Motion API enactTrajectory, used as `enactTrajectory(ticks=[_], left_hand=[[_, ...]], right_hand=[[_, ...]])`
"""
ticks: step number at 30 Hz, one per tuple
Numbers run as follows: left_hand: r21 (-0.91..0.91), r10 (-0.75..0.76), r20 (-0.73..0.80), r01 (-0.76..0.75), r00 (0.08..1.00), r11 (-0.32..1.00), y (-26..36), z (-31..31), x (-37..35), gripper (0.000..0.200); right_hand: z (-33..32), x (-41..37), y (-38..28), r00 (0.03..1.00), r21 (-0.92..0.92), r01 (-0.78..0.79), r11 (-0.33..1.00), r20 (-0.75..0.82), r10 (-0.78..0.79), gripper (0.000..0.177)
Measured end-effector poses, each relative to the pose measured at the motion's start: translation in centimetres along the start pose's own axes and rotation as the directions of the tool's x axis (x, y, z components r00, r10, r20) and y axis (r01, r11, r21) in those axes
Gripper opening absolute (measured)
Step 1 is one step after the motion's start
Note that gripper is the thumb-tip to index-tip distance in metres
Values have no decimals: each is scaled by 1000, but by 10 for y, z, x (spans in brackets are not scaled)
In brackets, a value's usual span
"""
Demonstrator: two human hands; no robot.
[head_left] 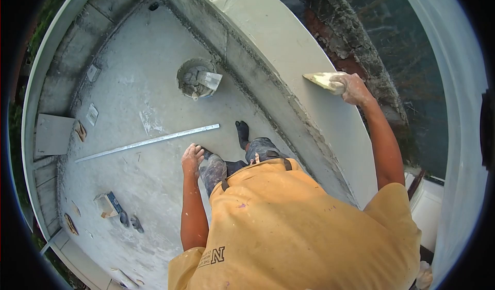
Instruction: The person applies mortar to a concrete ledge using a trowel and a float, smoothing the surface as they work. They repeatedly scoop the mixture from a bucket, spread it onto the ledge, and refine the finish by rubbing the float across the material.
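My right hand [356, 90] is closed around a pale yellow plastering float [326, 81], smeared with light paste. The float's tip lies over the smooth coated top of the low wall [289, 47], close to its outer edge. My left hand [193, 158] hangs beside my left knee with nothing in it, its fingers loosely bent and a little apart. On the floor ahead, a bucket [188, 91] holds grey mortar. A wide flat blade [210, 80] rests across the bucket's rim.
A long metal straightedge [149, 143] lies across the concrete floor. An open box [107, 205] and dark slippers [130, 222] are at the lower left. A grey board [53, 134] leans by the far wall. Beyond the wall top, the ground drops toward dark water [407, 47].
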State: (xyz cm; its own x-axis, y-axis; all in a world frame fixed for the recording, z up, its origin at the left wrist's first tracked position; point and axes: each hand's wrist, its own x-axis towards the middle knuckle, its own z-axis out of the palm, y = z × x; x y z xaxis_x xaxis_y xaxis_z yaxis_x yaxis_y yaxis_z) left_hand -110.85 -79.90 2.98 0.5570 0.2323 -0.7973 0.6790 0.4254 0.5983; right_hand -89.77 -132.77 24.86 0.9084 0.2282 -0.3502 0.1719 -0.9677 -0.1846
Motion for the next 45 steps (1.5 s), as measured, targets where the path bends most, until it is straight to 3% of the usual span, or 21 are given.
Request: enactTrajectory(ticks=[1, 2, 3, 4, 5, 7, 9, 10, 12, 15, 18, 19, 21, 25, 31, 34, 37, 41, 45], left_hand=[[17, -23, 11, 22, 1000, 1000, 2, -5, 5, 43], [62, -32, 37, 30, 999, 998, 5, -8, 9, 42], [92, -29, 55, 24, 998, 995, 11, -7, 14, 40], [123, -25, 109, 12, 994, 992, 23, -9, 17, 39], [150, -18, 161, -6, 987, 989, 36, -6, 21, 38], [203, -1, 282, -58, 959, 977, 73, 4, 16, 39], [204, 59, 426, -160, 903, 966, 111, 11, 7, 38], [215, 89, 460, -208, 883, 954, 127, 13, 3, 37], [233, 141, 528, -302, 837, 924, 156, 13, -5, 37], [223, 214, 565, -397, 797, 890, 186, -6, -20, 36], [200, 202, 516, -347, 833, 916, 191, -46, -19, 37], [180, 209, 480, -329, 852, 927, 191, -60, -14, 38], [139, 192, 406, -269, 893, 953, 182, -89, -5, 38], [125, 152, 387, -215, 909, 968, 191, -121, 0, 41], [237, -10, 652, -191, 758, 952, 260, -115, 3, 52], [150, 31, 665, -174, 746, 973, 292, -111, 45, 52], [12, 110, 467, -130, 878, 991, 331, -120, 95, 51], [-441, 272, 427, -64, 863, 895, 393, -128, 136, 43], [-454, 260, 343, -83, 903, 887, 425, -106, 179, 50]], right_hand=[[14, -41, 11, 999, -146, 24, 989, -41, -31, 42], [18, -77, 16, 998, -63, 40, 997, -43, -42, 40], [16, -108, 13, 987, -56, -123, 991, 101, 128, 37], [4, -131, -9, 957, -46, -245, 968, 150, 249, 36], [-5, -150, -36, 947, 27, -310, 950, 97, 306, 36], [1, -165, -71, 945, 266, -285, 921, -83, 316, 36], [38, -162, -114, 844, 561, -201, 803, -316, 433, 41], [51, -155, -141, 764, 683, -125, 720, -397, 509, 45], [58, -123, -220, 788, 956, 95, 277, -243, 566, 55], [78, -78, -279, 900, 981, 174, -89, -121, 418, 51], [95, -45, -312, 923, 832, 158, -531, 67, 379, 45], [97, -35, -322, 934, 804, 168, -570, 55, 353, 44], [100, -18, -338, 949, 750, 169, -640, 51, 311, 43], [108, 31, -376, 968, 756, 121, -643, 53, 244, 45], [114, 145, -481, 995, 605, 72, -793, 7, 96, 50], [129, 199, -543, 996, 560, -24, -828, 81, 26, 47], [149, 255, -584, 986, 601, -155, -784, 144, -85, 46], [138, 298, -620, 953, 635, -288, -717, 262, -151, 46], [135, 340, -648, 964, 708, -262, -656, 227, -141, 46]])
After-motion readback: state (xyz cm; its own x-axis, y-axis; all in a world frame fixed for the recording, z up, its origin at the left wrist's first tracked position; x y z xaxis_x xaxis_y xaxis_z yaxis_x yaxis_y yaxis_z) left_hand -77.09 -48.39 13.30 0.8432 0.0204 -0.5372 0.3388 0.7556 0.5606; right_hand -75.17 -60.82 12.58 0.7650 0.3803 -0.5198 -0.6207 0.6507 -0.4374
